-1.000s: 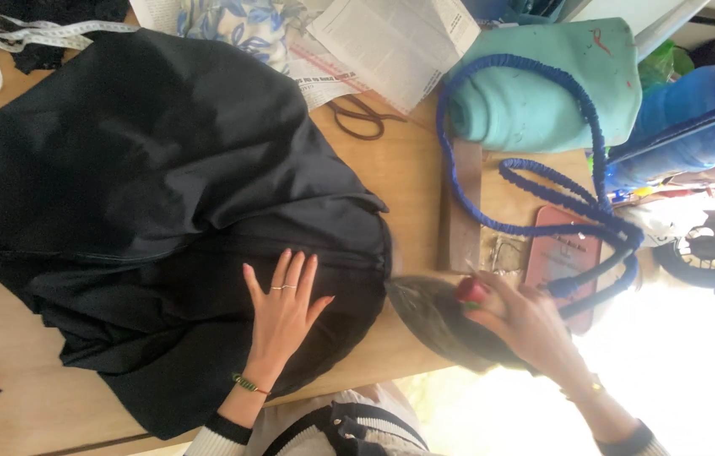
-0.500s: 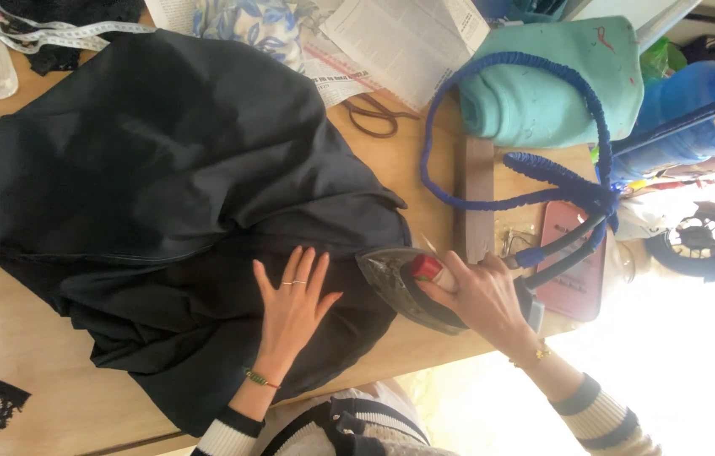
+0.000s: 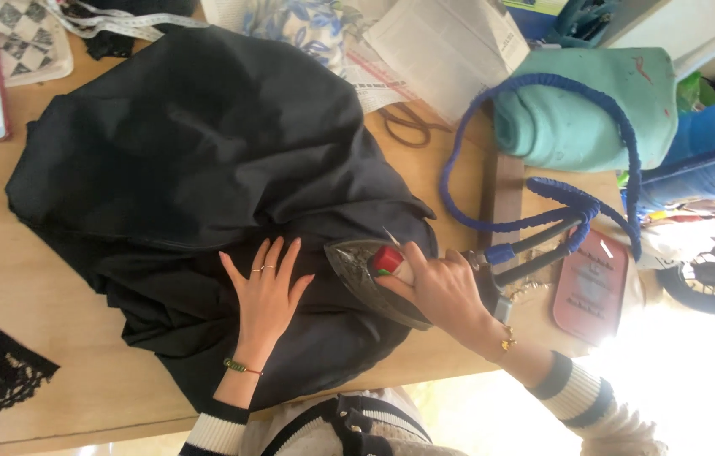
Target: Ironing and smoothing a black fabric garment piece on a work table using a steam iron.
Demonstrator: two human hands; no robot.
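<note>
While the left hand [image 3: 266, 291] lies flat, fingers spread and gripping nothing, on the black fabric [image 3: 197, 169], the cloth beyond its fingertips looks rumpled and unpressed. Just right of those fingers, the iron [image 3: 372, 277] rests on the fabric's edge, the right hand [image 3: 442, 291] clenched around its handle.

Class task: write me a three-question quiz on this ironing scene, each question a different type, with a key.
1. True or false: the left hand lies flat on the black fabric.
2. What does the right hand grip? A) scissors B) iron C) phone
3. What colour is the iron's cord?

Key: 1 true; 2 B; 3 blue.
</note>
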